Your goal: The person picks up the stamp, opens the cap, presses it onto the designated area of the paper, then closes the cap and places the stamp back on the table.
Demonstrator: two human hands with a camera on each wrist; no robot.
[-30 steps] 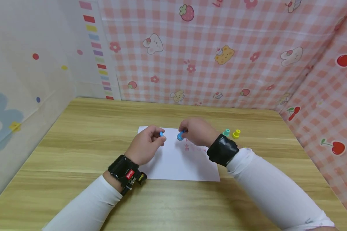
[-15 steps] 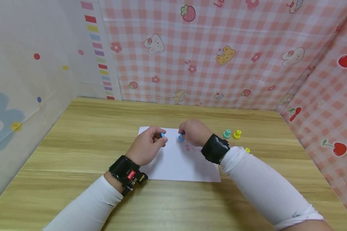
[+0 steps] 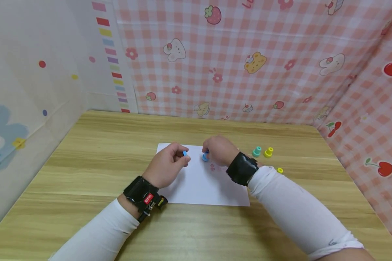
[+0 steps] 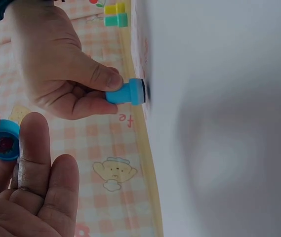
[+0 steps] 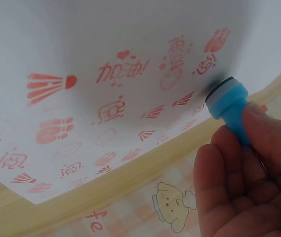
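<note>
My right hand (image 3: 220,149) pinches a blue stamp (image 5: 229,106) by its handle, dark printing face toward the white paper (image 3: 202,188). In the right wrist view a shadow lies beside that face, and a small gap seems to remain above the sheet. Between thumb and fingers my left hand (image 3: 166,165) holds a small round blue cap (image 4: 5,140), its hollow side showing dark red inside. Red stamped prints (image 5: 123,69), among them shuttlecocks and written characters, cover part of the paper around the stamp.
Right of the paper stand a teal stamp (image 3: 256,151) and a yellow stamp (image 3: 268,152). Another yellow piece (image 3: 280,170) shows partly behind my right sleeve. The wooden table (image 3: 117,145) ends at a checked cloth wall (image 3: 232,94).
My right hand has lowered the stamp toward the paper and the right forearm has shifted left, uncovering a yellow piece. My left hand with the cap has barely moved.
</note>
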